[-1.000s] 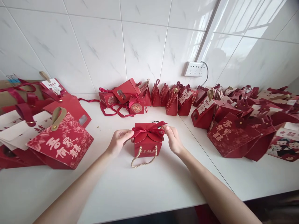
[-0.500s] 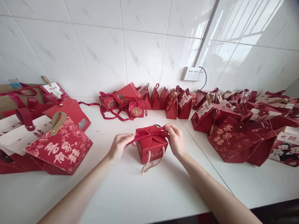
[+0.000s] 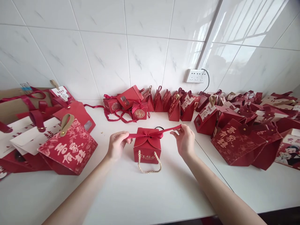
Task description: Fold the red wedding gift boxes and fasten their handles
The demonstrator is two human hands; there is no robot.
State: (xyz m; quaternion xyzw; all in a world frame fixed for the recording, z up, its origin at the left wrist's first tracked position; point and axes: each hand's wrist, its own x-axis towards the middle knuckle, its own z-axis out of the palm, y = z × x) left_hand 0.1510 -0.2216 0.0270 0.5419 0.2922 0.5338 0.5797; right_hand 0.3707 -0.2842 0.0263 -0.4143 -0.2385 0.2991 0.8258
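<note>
A small red gift box [image 3: 147, 153] with gold lettering stands upright on the white table, between my hands. Its petal-shaped top flaps are folded in, and a red ribbon [image 3: 152, 134] is knotted over them. My left hand [image 3: 117, 144] pinches the ribbon's left end, drawn out level with the box top. My right hand [image 3: 185, 140] grips the other end between thumb and finger, up and to the right of the box. Both stretches of ribbon look taut. A twisted cream rope handle [image 3: 150, 172] hangs down the front of the box.
Large red gift bags [image 3: 70, 147] crowd the left side. More red bags [image 3: 236, 143] fill the right. Smaller red boxes [image 3: 140, 111] and loose ribbon line the back by the tiled wall [image 3: 105, 62]. A power strip [image 3: 195, 76] is on the wall.
My right hand has moved right and drawn its ribbon end outward. The knot looks smaller, and the box has turned to face me more squarely. The view has shifted slightly.
</note>
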